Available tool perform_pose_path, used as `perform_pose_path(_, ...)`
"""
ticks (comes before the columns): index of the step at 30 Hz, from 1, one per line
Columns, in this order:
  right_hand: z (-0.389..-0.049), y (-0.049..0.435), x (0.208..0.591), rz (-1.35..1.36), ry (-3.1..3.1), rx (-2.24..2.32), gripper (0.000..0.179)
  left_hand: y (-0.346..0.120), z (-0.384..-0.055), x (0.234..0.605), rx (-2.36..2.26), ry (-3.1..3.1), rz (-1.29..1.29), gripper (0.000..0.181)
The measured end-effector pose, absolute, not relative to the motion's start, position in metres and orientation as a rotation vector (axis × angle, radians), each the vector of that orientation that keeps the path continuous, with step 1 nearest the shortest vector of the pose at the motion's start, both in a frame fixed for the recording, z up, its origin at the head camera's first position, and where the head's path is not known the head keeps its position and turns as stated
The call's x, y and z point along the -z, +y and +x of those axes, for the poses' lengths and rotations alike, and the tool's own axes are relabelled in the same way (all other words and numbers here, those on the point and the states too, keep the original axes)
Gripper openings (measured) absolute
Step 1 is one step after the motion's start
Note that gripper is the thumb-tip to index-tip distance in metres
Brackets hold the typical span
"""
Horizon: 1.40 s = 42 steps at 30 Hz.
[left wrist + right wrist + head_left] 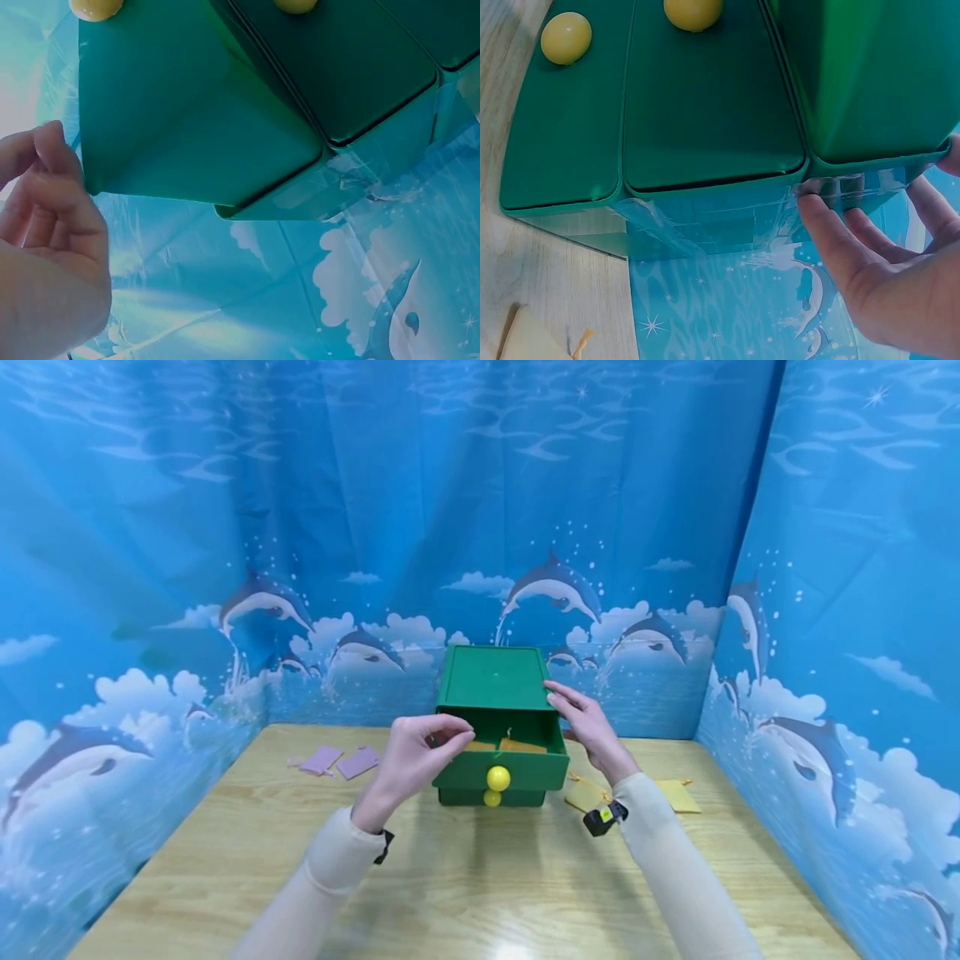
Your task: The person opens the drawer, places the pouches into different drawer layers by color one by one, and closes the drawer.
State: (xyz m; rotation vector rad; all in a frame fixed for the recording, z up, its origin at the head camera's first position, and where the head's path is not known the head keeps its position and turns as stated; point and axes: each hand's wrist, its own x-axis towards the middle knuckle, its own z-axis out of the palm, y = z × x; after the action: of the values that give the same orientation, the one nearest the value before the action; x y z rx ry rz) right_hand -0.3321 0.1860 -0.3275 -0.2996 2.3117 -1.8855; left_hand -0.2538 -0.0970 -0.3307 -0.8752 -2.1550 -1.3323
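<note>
Table [506, 872] extends in front of the green cabinet [495, 677], with yellow pouches [678, 796] to its right and purple pouches [358, 763] to its left. Over the cabinet's pulled-out top drawer [536, 771], where orange pouches [522, 746] lie, the left hand [412, 756] brings its grip together, whether on anything I cannot tell; the right hand [592, 727], fingers apart, touches the cabinet's right side. Behind the cabinet hangs a blue curtain [450, 485].

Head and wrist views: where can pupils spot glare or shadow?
Head view: glare on the wooden table, shadows in front of the green drawer cabinet; left wrist view: bright haze above the left hand; right wrist view: shadow edging the drawstring pouch.
</note>
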Motion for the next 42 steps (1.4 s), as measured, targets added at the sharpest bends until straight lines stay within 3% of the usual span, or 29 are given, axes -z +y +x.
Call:
perform_pose_path(21,-0.337,0.186,0.337,-0.304,2.310,1.900,0.052,-0.087,-0.244,0.376,1.667,-2.289,-0.875,0.021)
perform_pose_path(27,-0.353,0.187,0.353,-0.302,2.312,1.929,0.053,-0.084,-0.244,0.387,1.633,-2.278,-0.896,0.029)
perform_pose_path(42,-0.355,0.191,0.353,-0.293,2.352,1.927,0.054,-0.067,-0.251,0.400,1.535,-2.197,-0.965,0.030)
